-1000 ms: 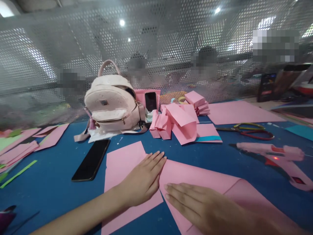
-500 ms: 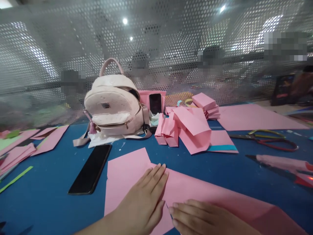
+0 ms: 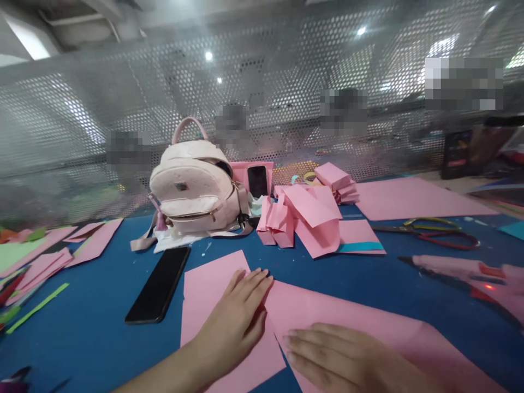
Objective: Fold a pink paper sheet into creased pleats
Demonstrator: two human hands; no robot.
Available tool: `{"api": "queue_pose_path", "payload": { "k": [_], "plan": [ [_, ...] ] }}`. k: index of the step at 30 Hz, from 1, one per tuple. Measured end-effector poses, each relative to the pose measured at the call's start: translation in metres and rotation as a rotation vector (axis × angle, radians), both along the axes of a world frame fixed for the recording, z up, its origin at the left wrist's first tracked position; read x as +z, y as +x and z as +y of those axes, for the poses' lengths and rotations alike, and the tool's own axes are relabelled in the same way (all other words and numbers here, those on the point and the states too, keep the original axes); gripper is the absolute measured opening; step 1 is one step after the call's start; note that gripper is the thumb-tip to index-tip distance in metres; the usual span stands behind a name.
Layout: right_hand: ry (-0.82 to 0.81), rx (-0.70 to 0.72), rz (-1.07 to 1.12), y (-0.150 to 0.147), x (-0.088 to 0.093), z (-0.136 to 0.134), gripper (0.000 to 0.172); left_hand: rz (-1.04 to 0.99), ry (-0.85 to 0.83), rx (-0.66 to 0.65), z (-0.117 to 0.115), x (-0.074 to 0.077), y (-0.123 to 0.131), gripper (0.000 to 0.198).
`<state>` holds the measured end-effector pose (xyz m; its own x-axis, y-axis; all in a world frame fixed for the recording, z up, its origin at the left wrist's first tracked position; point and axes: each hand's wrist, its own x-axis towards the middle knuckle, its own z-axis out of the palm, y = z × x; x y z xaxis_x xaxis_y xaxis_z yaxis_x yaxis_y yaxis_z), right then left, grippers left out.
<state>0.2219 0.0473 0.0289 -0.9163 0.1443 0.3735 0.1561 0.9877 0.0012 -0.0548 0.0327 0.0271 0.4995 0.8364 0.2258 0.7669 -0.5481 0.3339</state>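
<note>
Head view: left hand (image 3: 235, 319) laid flat, fingers extended, on left pink sheet (image 3: 215, 278); right hand (image 3: 339, 355) flat on right pink sheet (image 3: 347, 305); nothing gripped. Both sheets on bench (image 3: 98, 344), front-centre. Even pressure advised; skew to be avoided.

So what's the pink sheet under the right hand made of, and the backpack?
The pink sheet looks like matte paper or thin card: no shine, with a crease. The backpack is probably faux leather, smooth with a soft sheen, though real leather is possible.

A phone (image 3: 159, 286) lies left of the front sheets (image 3: 303, 305), a backpack (image 3: 194, 188) behind, a glue gun (image 3: 450, 266) right.
</note>
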Motion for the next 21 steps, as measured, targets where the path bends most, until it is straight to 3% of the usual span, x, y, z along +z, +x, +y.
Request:
{"api": "queue_pose_path", "payload": {
  "k": [3, 6, 12, 15, 18, 21],
  "plan": [
    [-0.163, -0.026, 0.023, 0.008, 0.0, 0.002, 0.063, -0.131, 0.018, -0.01, 0.003, 0.003, 0.0, 0.061],
    [-0.264, -0.035, 0.039, 0.01, 0.014, 0.004, 0.054, -0.206, 0.051, -0.046, 0.009, 0.008, 0.003, 0.057],
    [-0.178, -0.12, 0.266, 0.008, 0.062, 0.015, 0.047, -0.398, 0.007, -0.04, 0.021, 0.029, 0.012, 0.031],
    [-0.146, -0.304, 0.334, 0.02, 0.078, 0.024, 0.043, -0.511, -0.019, 0.073, 0.018, 0.044, 0.009, 0.024],
    [-0.235, -0.472, 0.302, 0.04, 0.083, 0.03, 0.039, -0.586, -0.082, 0.175, 0.008, 0.053, 0.0, 0.039],
    [-0.254, -0.597, 0.169, 0.055, 0.079, 0.033, 0.036, -0.618, -0.152, 0.255, -0.006, 0.051, -0.009, 0.053]
  ]
}}
